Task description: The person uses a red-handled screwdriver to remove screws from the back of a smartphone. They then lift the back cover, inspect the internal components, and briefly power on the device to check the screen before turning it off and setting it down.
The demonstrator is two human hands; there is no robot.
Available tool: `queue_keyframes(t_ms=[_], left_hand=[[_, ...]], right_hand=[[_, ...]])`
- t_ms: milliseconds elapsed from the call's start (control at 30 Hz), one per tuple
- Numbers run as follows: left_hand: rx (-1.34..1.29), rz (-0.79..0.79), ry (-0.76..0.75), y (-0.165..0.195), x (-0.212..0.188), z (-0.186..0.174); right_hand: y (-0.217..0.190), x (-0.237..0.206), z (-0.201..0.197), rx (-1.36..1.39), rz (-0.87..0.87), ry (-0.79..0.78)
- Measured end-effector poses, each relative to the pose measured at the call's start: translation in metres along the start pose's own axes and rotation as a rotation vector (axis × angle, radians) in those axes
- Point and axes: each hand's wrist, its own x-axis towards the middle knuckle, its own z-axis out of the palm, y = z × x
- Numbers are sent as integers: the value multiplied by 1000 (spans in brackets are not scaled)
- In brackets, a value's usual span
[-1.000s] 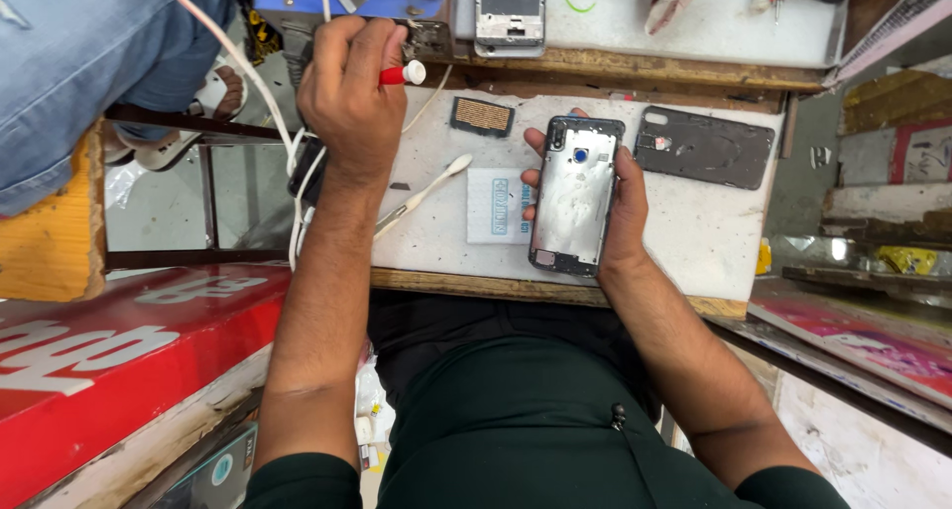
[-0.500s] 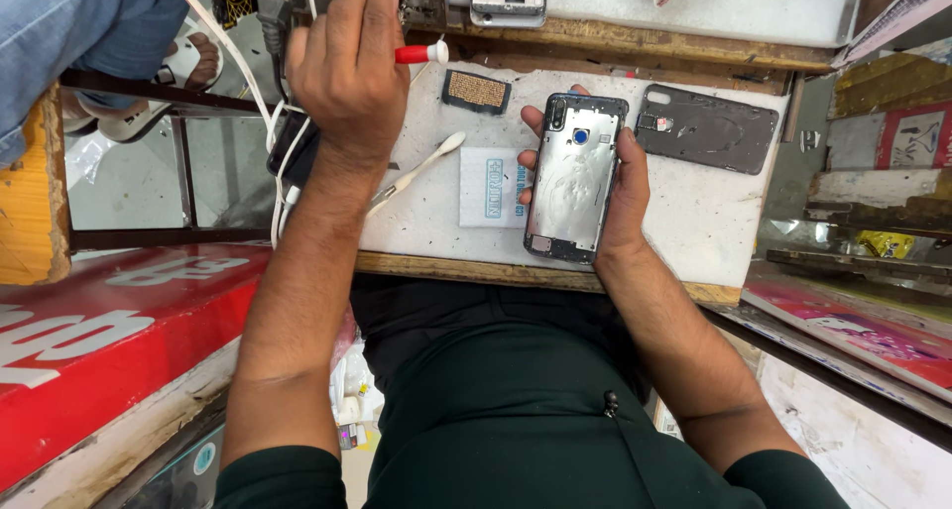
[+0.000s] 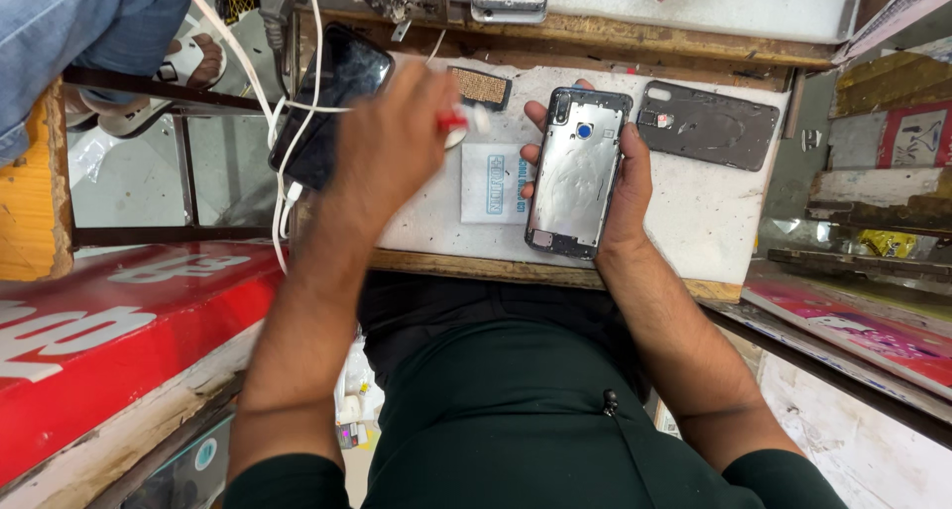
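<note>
The right hand (image 3: 623, 177) is gripping an opened silver-backed smartphone body (image 3: 576, 172), fingers wrapped round its edges, above the white work board (image 3: 694, 222). The left hand (image 3: 392, 142) is pinching a small red-handled tool (image 3: 454, 121) — blurred — near the phone's top. Step looks like disassembly; next calls for steady tip placement.

One head camera looks straight down, close over both hands, the bench (image 3: 694, 222) just beyond them.
</note>
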Motion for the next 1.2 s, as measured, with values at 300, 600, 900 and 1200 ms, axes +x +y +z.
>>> queue_keyframes(t_ms=[300,600,900,1200], left_hand=[[-333,-61,-60,37,-53,8],[-1078,-118,287,28,-58,13],[-742,-87,282,22,-52,51],[-930,-161,274,25,-56,41]], right_hand=[[-1,-1,4,-66,1,30],[-2,1,6,-29,4,25],[-1,1,8,-37,9,-17],[1,2,4,-12,39,-38]])
